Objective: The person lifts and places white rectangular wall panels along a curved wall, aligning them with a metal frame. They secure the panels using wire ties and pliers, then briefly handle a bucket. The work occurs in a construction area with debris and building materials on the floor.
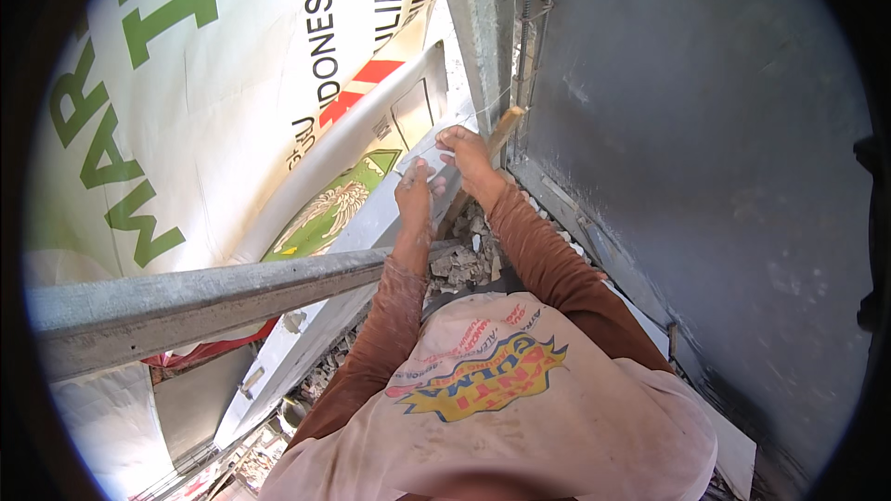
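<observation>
My left hand [418, 193] and my right hand [470, 160] are raised close together in front of me, above a pale flat beam [367, 213]. The right thumb and fingers are pinched on a thin wire [497, 102], which runs up toward upright steel rods [525, 37]. My left fingers are bent together just below and left of the right hand; whatever they hold is too fine to make out. Beside the right hand, a wooden stick [504, 132] leans with its tip above the wrist and its lower part behind my hands.
A big printed banner [213, 83] hangs at left. A grey metal or concrete bar [213, 301] crosses below it. A grey post [478, 19] stands ahead, and a dark grey panel [705, 148] fills the right. Broken rubble [464, 264] lies beneath my hands.
</observation>
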Demonstrator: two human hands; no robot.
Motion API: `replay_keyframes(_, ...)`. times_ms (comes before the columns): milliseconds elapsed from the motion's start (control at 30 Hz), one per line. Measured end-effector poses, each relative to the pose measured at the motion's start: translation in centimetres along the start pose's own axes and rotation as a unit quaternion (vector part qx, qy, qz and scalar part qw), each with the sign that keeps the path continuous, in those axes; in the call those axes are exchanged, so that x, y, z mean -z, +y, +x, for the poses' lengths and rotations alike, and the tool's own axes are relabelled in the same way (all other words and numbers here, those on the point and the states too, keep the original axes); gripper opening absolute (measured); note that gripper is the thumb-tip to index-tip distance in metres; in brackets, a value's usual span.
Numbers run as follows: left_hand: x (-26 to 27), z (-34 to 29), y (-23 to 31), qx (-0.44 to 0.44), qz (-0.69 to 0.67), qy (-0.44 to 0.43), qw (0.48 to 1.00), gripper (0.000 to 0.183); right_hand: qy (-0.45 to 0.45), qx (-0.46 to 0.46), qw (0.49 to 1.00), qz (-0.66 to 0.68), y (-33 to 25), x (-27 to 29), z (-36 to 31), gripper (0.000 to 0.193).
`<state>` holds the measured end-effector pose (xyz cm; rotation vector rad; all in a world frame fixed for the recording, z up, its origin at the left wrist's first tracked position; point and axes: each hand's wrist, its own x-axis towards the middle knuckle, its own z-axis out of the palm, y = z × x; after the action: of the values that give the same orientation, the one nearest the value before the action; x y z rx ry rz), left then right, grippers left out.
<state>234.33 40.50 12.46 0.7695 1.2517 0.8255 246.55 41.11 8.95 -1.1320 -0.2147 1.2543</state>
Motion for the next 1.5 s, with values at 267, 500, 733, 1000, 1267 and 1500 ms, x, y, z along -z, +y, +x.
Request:
replay_keyframes(267,-1.5,5.2,0.1,-0.019,-0.078,0.041,0.996,0.032,-0.013,0.017,0.997,0.069,0.0,-0.9,0.7,0.010)
replay_keyframes(500,-0.5,4.0,-2.2,0.134,-0.199,-0.027,0.970,0.013,-0.056,0.019,0.998,0.018,1.1,1.4,0.6,0.011)
replay_keyframes(733,-0.3,-1.5,-4.0,0.162,-0.228,-0.015,0.960,0.020,-0.052,-0.003,0.993,-0.108,0.7,3.5,-0.7,0.015)
replay_keyframes(1000,0.2,-6.7,-2.3,0.143,-0.159,-0.091,0.973,0.047,-0.119,-0.045,0.990,-0.053,-2.2,4.0,-2.2,0.018)
replay_keyframes(1267,-1.1,-8.5,-1.2,-0.033,-0.101,-0.110,0.988,0.043,-0.190,-0.091,0.978,-0.004,-4.1,5.4,-3.2,0.015)
replay_keyframes(1500,-1.5,-8.8,0.3,-0.200,-0.007,-0.128,0.971,0.035,-0.203,-0.078,0.976,0.015,-4.3,4.7,-3.4,0.014)
